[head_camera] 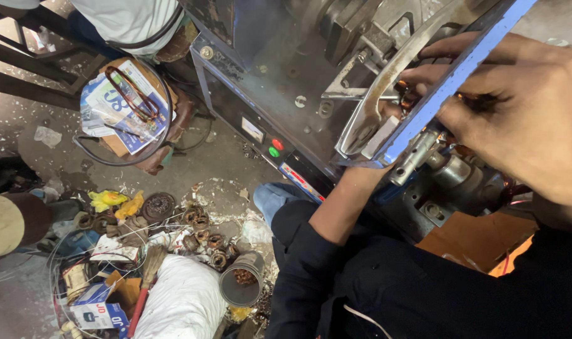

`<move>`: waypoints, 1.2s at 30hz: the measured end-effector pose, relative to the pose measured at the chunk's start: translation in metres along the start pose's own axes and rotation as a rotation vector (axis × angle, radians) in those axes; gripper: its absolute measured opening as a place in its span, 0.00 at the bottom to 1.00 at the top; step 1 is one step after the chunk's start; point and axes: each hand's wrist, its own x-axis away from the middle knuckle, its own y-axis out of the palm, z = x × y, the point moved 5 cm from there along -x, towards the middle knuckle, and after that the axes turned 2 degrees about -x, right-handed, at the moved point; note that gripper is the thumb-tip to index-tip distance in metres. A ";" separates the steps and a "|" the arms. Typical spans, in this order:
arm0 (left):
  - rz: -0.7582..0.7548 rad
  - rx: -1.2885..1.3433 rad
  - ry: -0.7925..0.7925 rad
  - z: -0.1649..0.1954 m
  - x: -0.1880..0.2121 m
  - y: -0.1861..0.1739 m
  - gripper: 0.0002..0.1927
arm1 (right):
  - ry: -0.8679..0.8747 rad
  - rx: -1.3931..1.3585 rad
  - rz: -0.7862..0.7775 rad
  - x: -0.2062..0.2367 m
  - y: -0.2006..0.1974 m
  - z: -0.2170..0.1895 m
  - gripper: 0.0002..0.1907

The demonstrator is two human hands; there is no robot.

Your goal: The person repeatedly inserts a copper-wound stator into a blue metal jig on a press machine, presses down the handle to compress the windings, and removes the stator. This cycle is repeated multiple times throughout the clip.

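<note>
My right hand [524,107] reaches in from the right onto a grey winding machine [279,69]. Its fingers and thumb pinch a copper wire coil [404,94] beside a blue metal bar [449,81]. A curved steel lever [377,94] crosses in front of the coil. My left forearm, in a black sleeve, goes up under the blue bar. Only the wrist of my left hand [356,181] shows, and its fingers are hidden behind the bar and lever. A steel shaft [418,154] sticks out just below the bar.
The machine's front carries a red button [277,144] and a green button [273,152]. A stool [132,116] bearing papers and a copper wire loop stands left, near a person in a white shirt [132,19]. The floor holds small wound coils [201,220], a metal can [240,287], a white sack [182,301] and a broom [146,276].
</note>
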 end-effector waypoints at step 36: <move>-0.014 -0.037 -0.028 -0.004 -0.002 0.001 0.30 | 0.014 -0.039 -0.024 -0.001 -0.001 0.002 0.11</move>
